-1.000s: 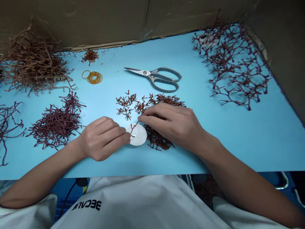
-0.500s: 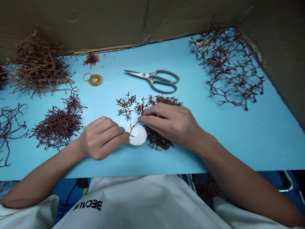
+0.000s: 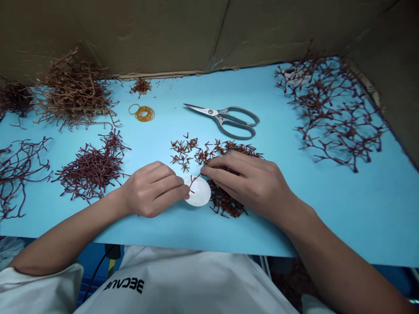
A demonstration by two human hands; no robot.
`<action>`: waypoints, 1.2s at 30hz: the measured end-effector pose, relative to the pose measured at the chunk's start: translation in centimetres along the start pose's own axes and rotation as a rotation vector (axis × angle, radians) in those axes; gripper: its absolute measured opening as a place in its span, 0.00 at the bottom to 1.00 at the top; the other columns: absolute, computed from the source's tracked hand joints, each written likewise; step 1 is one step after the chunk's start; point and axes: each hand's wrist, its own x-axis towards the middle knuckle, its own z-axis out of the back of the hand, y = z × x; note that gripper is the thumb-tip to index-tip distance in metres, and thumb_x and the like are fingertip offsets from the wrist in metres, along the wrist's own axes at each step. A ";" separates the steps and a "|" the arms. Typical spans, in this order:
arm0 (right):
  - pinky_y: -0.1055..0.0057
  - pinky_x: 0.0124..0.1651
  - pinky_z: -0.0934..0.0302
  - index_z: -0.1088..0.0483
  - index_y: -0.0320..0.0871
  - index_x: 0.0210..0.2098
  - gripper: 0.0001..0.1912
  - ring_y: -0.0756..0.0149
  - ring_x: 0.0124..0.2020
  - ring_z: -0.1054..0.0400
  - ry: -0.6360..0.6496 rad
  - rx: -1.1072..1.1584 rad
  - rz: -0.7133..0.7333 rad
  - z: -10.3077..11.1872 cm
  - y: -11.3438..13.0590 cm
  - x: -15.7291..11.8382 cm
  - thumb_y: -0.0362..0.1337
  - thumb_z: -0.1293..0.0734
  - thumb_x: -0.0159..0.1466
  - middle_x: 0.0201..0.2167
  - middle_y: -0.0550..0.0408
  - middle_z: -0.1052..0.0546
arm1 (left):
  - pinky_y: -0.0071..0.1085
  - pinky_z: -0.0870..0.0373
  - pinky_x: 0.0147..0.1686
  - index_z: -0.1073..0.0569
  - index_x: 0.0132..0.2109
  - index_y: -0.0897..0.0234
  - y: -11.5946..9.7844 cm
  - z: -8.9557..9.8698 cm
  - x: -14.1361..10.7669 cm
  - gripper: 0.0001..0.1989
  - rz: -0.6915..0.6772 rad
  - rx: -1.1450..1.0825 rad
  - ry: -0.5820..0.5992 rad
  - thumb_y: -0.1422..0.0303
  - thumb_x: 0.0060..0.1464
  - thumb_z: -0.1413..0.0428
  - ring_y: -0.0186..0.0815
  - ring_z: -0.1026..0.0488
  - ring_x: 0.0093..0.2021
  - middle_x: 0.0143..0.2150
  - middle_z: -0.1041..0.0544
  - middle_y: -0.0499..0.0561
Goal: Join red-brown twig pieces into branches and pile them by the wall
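Between my hands is a thin branched brown twig (image 3: pixel 195 178), held over a small round white dish (image 3: pixel 200 194). My left hand (image 3: pixel 157 188) is closed, its thumb and finger pinching the twig's lower left end. My right hand (image 3: pixel 250 181) pinches the upper right end with its fingertips. Under and beside the right hand lies a heap of short reddish-brown twig pieces (image 3: pixel 229 205), partly hidden by it. A looser scatter of small forked pieces (image 3: pixel 183 152) lies just beyond the dish.
Grey-handled scissors (image 3: pixel 225 120) and yellow rubber bands (image 3: pixel 144 113) lie behind my hands. Twig piles stand at left: a dark cut pile (image 3: pixel 93 168), a tall brown tangle (image 3: pixel 75 93) and long stems (image 3: pixel 22 174). Branched twigs (image 3: pixel 340 113) spread at right. Cardboard walls (image 3: pixel 170 39) border the table.
The whole view has shifted, so the table's things appear further right and slightly lower. Both hands keep their pinch on the twig above the white dish.
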 end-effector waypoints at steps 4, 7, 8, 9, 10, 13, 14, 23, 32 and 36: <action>0.70 0.39 0.30 0.22 0.43 0.48 0.11 0.65 0.38 0.23 0.010 0.044 -0.019 -0.1 -0.1 0.0 0.25 0.31 0.71 0.41 0.52 0.15 | 0.36 0.28 0.31 0.22 0.45 0.71 0.1 0.0 -0.2 0.04 0.025 0.002 -0.027 0.74 0.64 0.36 0.38 0.24 0.33 0.36 0.16 0.55; 0.68 0.39 0.29 0.22 0.43 0.48 0.09 0.64 0.38 0.22 -0.010 0.053 -0.031 -0.2 -0.1 0.1 0.26 0.31 0.71 0.41 0.52 0.15 | 0.36 0.27 0.32 0.21 0.46 0.72 0.1 0.3 -0.3 0.05 0.046 -0.008 -0.052 0.73 0.65 0.36 0.38 0.23 0.34 0.36 0.16 0.56; 0.68 0.40 0.28 0.22 0.43 0.48 0.09 0.63 0.39 0.21 -0.019 0.052 -0.033 -0.2 -0.1 0.1 0.26 0.30 0.71 0.41 0.52 0.15 | 0.36 0.27 0.32 0.21 0.46 0.72 0.2 0.4 -0.3 0.05 0.050 -0.008 -0.063 0.73 0.66 0.36 0.38 0.23 0.34 0.36 0.16 0.56; 0.67 0.40 0.28 0.23 0.43 0.48 0.09 0.63 0.39 0.21 -0.024 0.052 -0.032 -0.2 -0.1 0.1 0.26 0.30 0.71 0.42 0.51 0.15 | 0.36 0.27 0.32 0.21 0.46 0.72 0.2 0.5 -0.3 0.05 0.052 -0.006 -0.074 0.73 0.66 0.36 0.37 0.23 0.33 0.36 0.16 0.56; 0.67 0.41 0.27 0.23 0.42 0.49 0.09 0.62 0.40 0.21 -0.027 0.054 -0.029 -0.2 -0.1 0.1 0.26 0.30 0.71 0.42 0.50 0.15 | 0.35 0.26 0.32 0.21 0.45 0.72 0.2 0.6 -0.3 0.05 0.052 -0.002 -0.084 0.73 0.66 0.37 0.37 0.23 0.33 0.35 0.16 0.55; 0.66 0.44 0.27 0.24 0.42 0.50 0.10 0.62 0.42 0.21 -0.018 0.092 -0.033 -0.1 -0.2 0.1 0.26 0.31 0.71 0.44 0.49 0.16 | 0.34 0.26 0.31 0.21 0.45 0.71 0.4 0.9 -0.3 0.04 0.042 0.006 -0.102 0.73 0.67 0.38 0.36 0.23 0.31 0.34 0.16 0.54; 0.66 0.45 0.27 0.24 0.42 0.50 0.10 0.62 0.42 0.21 -0.014 0.109 -0.038 -0.1 -0.2 0.1 0.26 0.30 0.71 0.44 0.49 0.16 | 0.34 0.26 0.31 0.21 0.45 0.70 0.4 1.0 -0.3 0.03 0.040 -0.004 -0.098 0.73 0.68 0.38 0.36 0.23 0.32 0.34 0.16 0.54; 0.65 0.46 0.28 0.23 0.43 0.51 0.12 0.60 0.44 0.22 0.040 0.130 -0.061 0.0 -0.2 -0.4 0.24 0.31 0.71 0.47 0.48 0.16 | 0.34 0.26 0.33 0.22 0.47 0.68 0.5 1.1 -0.5 0.04 0.120 -0.101 -0.051 0.74 0.70 0.43 0.37 0.22 0.33 0.37 0.16 0.55; 0.68 0.40 0.32 0.22 0.42 0.50 0.11 0.64 0.40 0.24 0.039 0.155 -0.042 -0.2 0.0 -0.3 0.25 0.33 0.73 0.43 0.50 0.16 | 0.33 0.25 0.33 0.22 0.47 0.66 -0.1 1.3 -0.3 0.09 0.151 -0.158 -0.018 0.75 0.71 0.48 0.36 0.22 0.33 0.37 0.17 0.55; 0.68 0.41 0.31 0.21 0.42 0.49 0.10 0.63 0.40 0.24 0.032 0.120 -0.033 -0.3 0.1 -0.3 0.26 0.33 0.73 0.43 0.50 0.16 | 0.34 0.24 0.33 0.23 0.47 0.67 -0.2 1.2 -0.3 0.10 0.115 -0.150 0.016 0.74 0.72 0.50 0.37 0.21 0.32 0.37 0.15 0.56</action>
